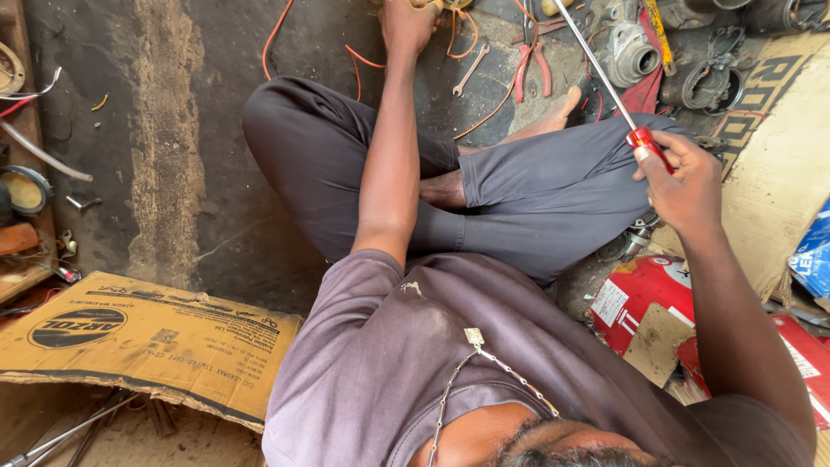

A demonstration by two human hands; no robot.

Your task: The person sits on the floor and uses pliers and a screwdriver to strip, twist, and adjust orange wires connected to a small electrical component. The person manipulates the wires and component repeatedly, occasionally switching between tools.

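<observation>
I sit cross-legged on a dark floor. My right hand (683, 182) is closed around the red handle of a long screwdriver (641, 138), above my right knee. Its thin metal shaft (596, 60) slants up and left toward the top edge. My left arm stretches straight ahead. My left hand (406, 26) lies at the top edge among orange wires (359, 60), on a tan object that the frame cuts off. Its grip cannot be made out.
Red-handled pliers (532, 60) and a small wrench (471, 69) lie beyond my foot. Grey metal motor parts (631, 52) crowd the top right. Flattened cardboard (138, 337) lies at the lower left, more cardboard (778, 164) and red packets (640, 294) at the right.
</observation>
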